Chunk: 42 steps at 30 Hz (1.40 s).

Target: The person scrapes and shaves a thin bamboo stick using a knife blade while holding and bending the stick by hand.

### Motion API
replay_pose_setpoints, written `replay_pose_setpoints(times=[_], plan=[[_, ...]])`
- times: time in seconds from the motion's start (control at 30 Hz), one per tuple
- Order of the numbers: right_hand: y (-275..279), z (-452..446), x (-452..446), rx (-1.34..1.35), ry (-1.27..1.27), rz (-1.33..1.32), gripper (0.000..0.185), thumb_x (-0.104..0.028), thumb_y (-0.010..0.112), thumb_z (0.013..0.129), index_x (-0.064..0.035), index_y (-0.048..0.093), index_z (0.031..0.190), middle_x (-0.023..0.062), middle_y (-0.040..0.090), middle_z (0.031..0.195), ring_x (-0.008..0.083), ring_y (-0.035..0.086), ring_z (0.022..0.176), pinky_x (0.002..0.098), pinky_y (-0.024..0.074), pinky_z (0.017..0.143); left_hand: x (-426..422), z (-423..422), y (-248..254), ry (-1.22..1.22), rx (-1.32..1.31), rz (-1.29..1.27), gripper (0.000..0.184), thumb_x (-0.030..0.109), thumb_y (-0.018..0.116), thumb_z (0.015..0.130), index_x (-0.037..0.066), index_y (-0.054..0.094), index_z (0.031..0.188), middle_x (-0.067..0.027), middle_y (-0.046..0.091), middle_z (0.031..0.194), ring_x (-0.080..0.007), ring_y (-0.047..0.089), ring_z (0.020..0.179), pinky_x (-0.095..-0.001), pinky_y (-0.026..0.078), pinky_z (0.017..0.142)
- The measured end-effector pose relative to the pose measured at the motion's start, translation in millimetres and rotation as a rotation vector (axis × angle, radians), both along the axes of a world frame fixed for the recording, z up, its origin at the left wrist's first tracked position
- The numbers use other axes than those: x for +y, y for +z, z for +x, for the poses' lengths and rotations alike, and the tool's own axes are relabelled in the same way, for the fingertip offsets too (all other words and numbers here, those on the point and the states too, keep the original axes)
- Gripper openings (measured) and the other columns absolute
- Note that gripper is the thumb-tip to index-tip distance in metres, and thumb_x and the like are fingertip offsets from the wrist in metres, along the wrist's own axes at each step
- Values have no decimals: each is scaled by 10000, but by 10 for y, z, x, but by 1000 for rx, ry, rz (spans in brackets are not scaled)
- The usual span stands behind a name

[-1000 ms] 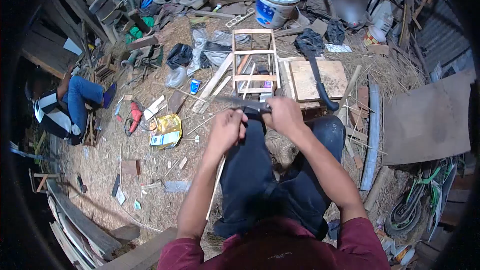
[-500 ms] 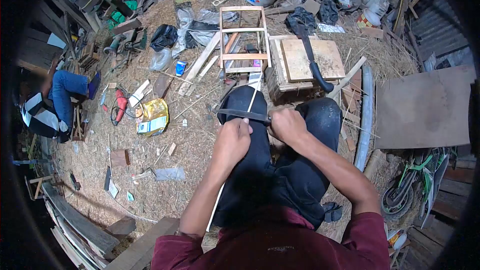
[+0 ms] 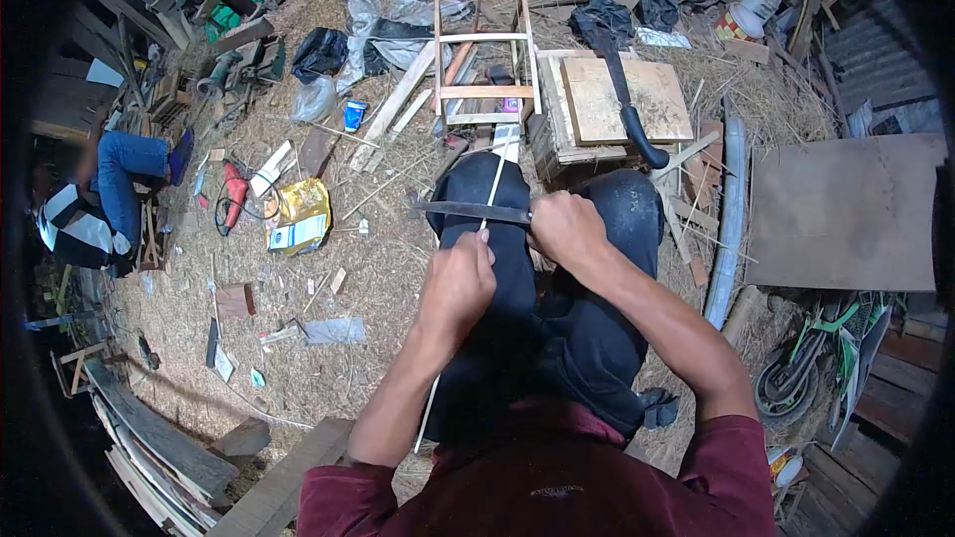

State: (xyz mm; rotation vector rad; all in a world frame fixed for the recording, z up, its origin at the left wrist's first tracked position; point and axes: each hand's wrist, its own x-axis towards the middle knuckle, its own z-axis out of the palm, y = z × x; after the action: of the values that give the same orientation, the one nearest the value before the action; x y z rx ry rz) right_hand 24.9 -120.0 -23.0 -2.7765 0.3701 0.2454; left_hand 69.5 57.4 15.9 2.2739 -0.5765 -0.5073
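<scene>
My left hand [image 3: 461, 276] is closed around a thin pale strip [image 3: 495, 182], which looks like bamboo or wood. The strip runs over my left thigh and on below my forearm. In my right hand [image 3: 567, 229] is the handle of a knife [image 3: 468, 209], most of the grip hidden by the fingers. Its dark blade points left and lies across the strip just beyond my left thumb. Both hands are above my lap, close together.
Ahead stands a small wooden frame [image 3: 484, 93]. Right of it, a large black-handled blade [image 3: 637, 129] rests on a wooden block [image 3: 627, 99]. A red power tool [image 3: 234, 197] and a yellow packet [image 3: 300, 217] lie left. Another person's leg [image 3: 129, 174] shows at far left.
The knife and my right hand have shifted slightly left and up relative to my legs, and the blade now tilts more. My left hand keeps its hold on the strip. The view has shifted a little.
</scene>
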Motion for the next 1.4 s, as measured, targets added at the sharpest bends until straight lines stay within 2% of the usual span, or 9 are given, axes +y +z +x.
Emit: replay_pose_setpoints(times=[0.2,0.33,0.43,0.53,0.73,0.97,1.07,1.27,1.4], plan=[[-13,-11,13,-24,-76,27,125,-104,670,743,7,723,768,259,685,751,394,710,714,473,586,668,448,-339,22,-11,73,-66,380,223,439,1038,-14,598,788,-270,595,684,-461,616,660,-481,477,622],[52,-25,-9,-21,-42,44,132,-111,685,738,8,728,778,256,685,750,399,707,713,471,586,684,315,-218,39,4,93,-42,406,239,425,1042,-10,610,779,-256,590,667,-435,618,641,-460,472,612],[21,-72,5,-1,76,58,144,-126,696,735,7,729,779,254,684,751,401,707,720,470,584,689,-26,140,61,-22,75,-61,354,193,459,1014,-31,631,802,-279,636,747,-466,643,769,-499,509,689],[16,-26,-21,38,23,41,153,-134,694,742,11,728,778,252,686,757,399,707,728,475,582,687,-72,151,20,-49,6,-52,399,238,441,1029,-8,627,776,-250,622,693,-434,635,674,-471,483,629],[-1,2,21,17,-167,32,150,-124,684,749,16,730,783,253,690,771,398,708,732,472,580,682,255,-213,81,-42,56,-3,363,218,442,1026,-10,603,794,-262,614,691,-457,638,704,-487,493,627],[-21,6,-22,-3,-1,57,149,-115,679,740,27,720,759,253,685,747,397,707,721,474,578,677,239,-126,133,13,197,-47,376,216,424,1034,-15,605,798,-271,615,716,-452,636,726,-492,492,634],[55,-3,15,28,66,68,152,-118,680,739,26,720,766,253,684,739,395,709,722,474,578,672,-58,190,60,-5,59,-53,430,287,422,1044,-11,600,789,-240,608,682,-400,633,664,-421,470,606],[8,-5,31,56,-80,73,154,-120,679,746,29,714,762,257,680,733,398,707,730,475,579,677,173,-71,86,-36,76,21,328,192,446,1019,-23,600,826,-280,624,747,-470,630,725,-514,491,620],[-28,-17,25,-12,-165,90,150,-107,669,750,38,705,750,269,675,740,411,703,727,482,579,680,562,-425,37,-23,137,24,299,172,456,1018,-13,594,828,-253,628,713,-452,642,706,-498,499,604]])
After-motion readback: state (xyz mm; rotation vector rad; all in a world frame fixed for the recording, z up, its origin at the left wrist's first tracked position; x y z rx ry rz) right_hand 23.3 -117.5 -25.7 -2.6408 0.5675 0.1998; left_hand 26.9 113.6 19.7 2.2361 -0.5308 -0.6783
